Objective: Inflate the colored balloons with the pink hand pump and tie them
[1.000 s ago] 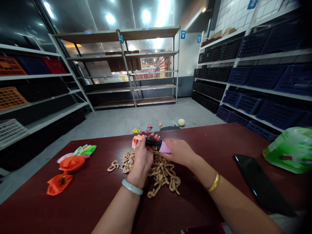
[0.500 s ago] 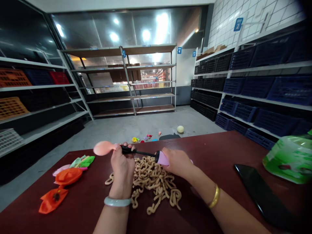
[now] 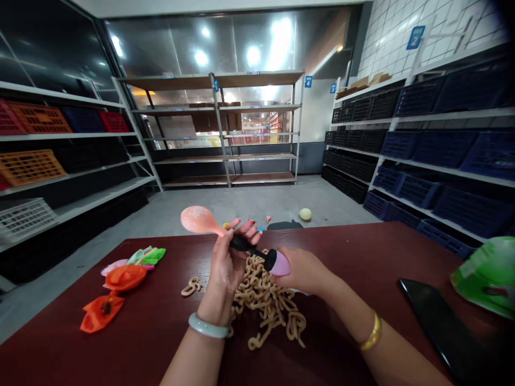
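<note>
A balloon pump [image 3: 277,262] with a purple body and black fittings stretches between my hands. My right hand [image 3: 308,271] wraps round its purple end. My left hand [image 3: 231,260] grips the balloon's neck at the pump's black front part, thumb pressed on it and the other fingers loosely raised. The partly inflated pink balloon [image 3: 198,220] sticks out to the left, with pale marks on its skin. Below both hands lies a pile of tan, rope-like twisted pieces [image 3: 265,300]. One small tan piece [image 3: 191,287] rests apart on the left.
On the dark red table [image 3: 354,321], limp orange balloons [image 3: 125,277] and green ones [image 3: 156,256] lie left. A black phone-like slab [image 3: 434,321] and a green plastic bag [image 3: 488,276] are at right. A pale round balloon [image 3: 305,214] is on the floor; shelves [image 3: 225,134] stand beyond.
The view has turned slightly left. The pump's black parts have drawn closer together, with less rod showing. My left hand's fingers have loosened and lifted, and the pink balloon tilts upward more.
</note>
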Action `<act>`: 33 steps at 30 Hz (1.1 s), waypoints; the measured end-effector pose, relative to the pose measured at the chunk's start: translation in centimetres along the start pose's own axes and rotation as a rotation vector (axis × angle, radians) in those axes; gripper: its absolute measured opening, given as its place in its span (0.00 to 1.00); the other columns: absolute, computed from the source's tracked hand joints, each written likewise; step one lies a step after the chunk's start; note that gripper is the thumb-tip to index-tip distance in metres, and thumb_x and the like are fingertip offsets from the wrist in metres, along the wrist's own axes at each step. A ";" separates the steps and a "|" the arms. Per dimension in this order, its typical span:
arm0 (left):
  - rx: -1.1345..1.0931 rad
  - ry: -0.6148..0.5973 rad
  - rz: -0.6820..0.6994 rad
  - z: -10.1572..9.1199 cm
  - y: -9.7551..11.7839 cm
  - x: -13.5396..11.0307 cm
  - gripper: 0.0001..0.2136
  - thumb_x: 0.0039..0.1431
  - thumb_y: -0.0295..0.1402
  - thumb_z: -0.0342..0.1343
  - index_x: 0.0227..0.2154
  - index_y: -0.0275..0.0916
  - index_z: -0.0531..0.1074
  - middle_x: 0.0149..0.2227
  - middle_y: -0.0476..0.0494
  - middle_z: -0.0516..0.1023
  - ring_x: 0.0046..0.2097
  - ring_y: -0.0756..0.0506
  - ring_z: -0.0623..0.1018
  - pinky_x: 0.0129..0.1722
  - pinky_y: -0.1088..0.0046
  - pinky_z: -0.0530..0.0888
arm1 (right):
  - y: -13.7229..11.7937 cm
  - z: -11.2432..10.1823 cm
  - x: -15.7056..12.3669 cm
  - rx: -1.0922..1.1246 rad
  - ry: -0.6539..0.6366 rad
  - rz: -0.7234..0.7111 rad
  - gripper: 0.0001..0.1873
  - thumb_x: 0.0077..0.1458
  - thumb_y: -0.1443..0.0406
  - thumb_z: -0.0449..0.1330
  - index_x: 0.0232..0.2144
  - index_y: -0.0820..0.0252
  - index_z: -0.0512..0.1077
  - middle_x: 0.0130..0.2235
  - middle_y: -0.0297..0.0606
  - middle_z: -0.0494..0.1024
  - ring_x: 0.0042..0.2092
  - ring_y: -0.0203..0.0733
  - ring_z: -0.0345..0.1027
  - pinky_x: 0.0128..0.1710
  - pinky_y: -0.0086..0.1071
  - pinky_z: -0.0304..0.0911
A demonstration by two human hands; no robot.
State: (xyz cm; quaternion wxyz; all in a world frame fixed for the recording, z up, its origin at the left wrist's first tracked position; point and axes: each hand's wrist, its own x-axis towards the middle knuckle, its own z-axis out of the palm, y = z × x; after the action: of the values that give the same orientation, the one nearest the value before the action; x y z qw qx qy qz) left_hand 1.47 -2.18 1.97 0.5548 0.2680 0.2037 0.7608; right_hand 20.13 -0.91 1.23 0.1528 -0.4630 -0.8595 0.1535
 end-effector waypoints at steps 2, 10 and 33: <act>0.014 -0.061 -0.019 0.4 -0.8 -0.5 0.06 0.57 0.33 0.59 0.35 0.37 0.71 0.45 0.33 0.78 0.48 0.37 0.78 0.45 0.57 0.74 | -0.1 0.0 0.0 0.065 -0.018 0.011 0.20 0.47 0.54 0.63 0.42 0.54 0.70 0.39 0.38 0.79 0.38 0.48 0.72 0.31 0.31 0.55; -0.011 -0.035 0.079 1.1 -2.9 -0.9 0.10 0.58 0.35 0.60 0.30 0.39 0.63 0.25 0.52 0.66 0.24 0.52 0.68 0.24 0.76 0.67 | -0.6 1.1 0.3 0.316 -0.044 0.030 0.25 0.43 0.57 0.66 0.46 0.53 0.70 0.40 0.35 0.79 0.37 0.44 0.71 0.30 0.28 0.56; 0.018 0.240 0.179 1.0 -5.2 -1.2 0.14 0.57 0.39 0.59 0.28 0.40 0.58 0.24 0.53 0.65 0.23 0.53 0.66 0.21 0.77 0.64 | 0.0 1.1 0.0 -0.034 -0.053 0.011 0.22 0.45 0.55 0.62 0.43 0.54 0.70 0.38 0.37 0.80 0.37 0.46 0.73 0.29 0.30 0.53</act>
State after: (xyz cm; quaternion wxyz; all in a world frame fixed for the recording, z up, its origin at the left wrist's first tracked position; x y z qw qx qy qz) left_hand 6.19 -1.71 -0.64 0.4539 0.1972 0.2506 0.8320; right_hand 19.70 -0.98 0.27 0.1210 -0.4658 -0.8633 0.1518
